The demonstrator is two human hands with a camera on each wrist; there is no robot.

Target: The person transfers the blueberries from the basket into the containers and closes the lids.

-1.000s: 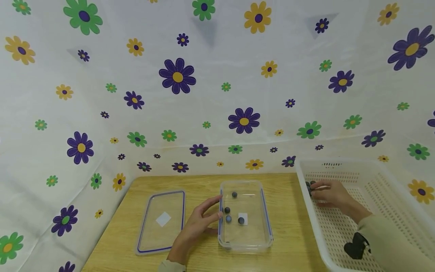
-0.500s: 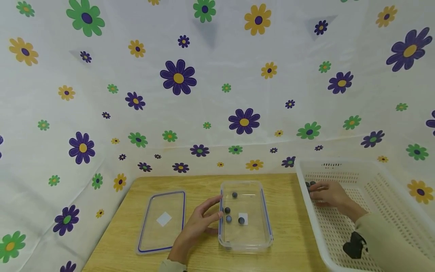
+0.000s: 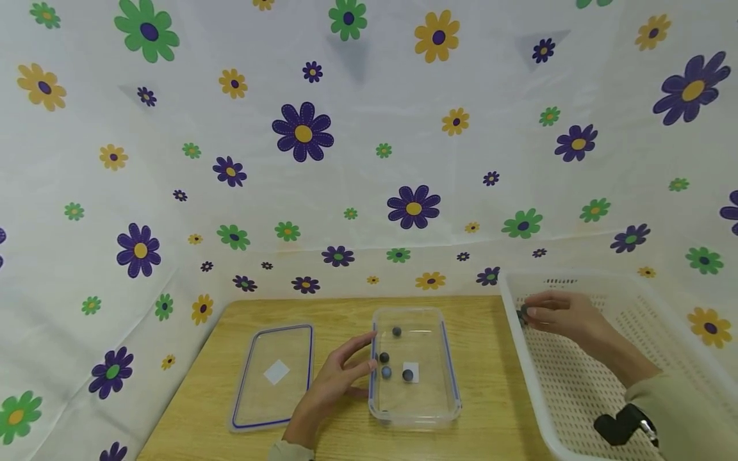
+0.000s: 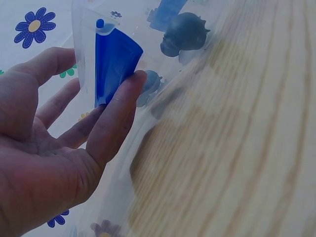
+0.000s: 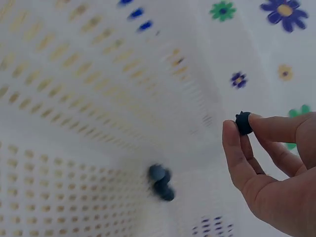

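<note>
Blueberry (image 5: 243, 123) coming through the pinch now: the right hand (image 5: 276, 185) is holding it between thumb and fingertips, crown showing. That hand is hanging by the left wall of a white perforated basket (image 3: 567, 384), toward the far end, and more blueberries (image 5: 160, 182) are clustering in the basket's corner, apart from the held one. Across the wooden table (image 3: 478, 358), the left hand (image 3: 337, 381) is resting against the left side of a clear container (image 3: 426, 349), its fingers spreading fairly wide and the thumb touching a blue latch (image 4: 116, 64). Inside, four blueberries are showing plainly: one is sitting alone toward the far end, two are lying near the left wall, and another is sitting by a white label (image 3: 414, 367). Farther left, a blue-edged lid (image 3: 291, 397) is lying flat. Behind everything, a flower-printed sheet (image 3: 357, 173) is hanging.
</note>
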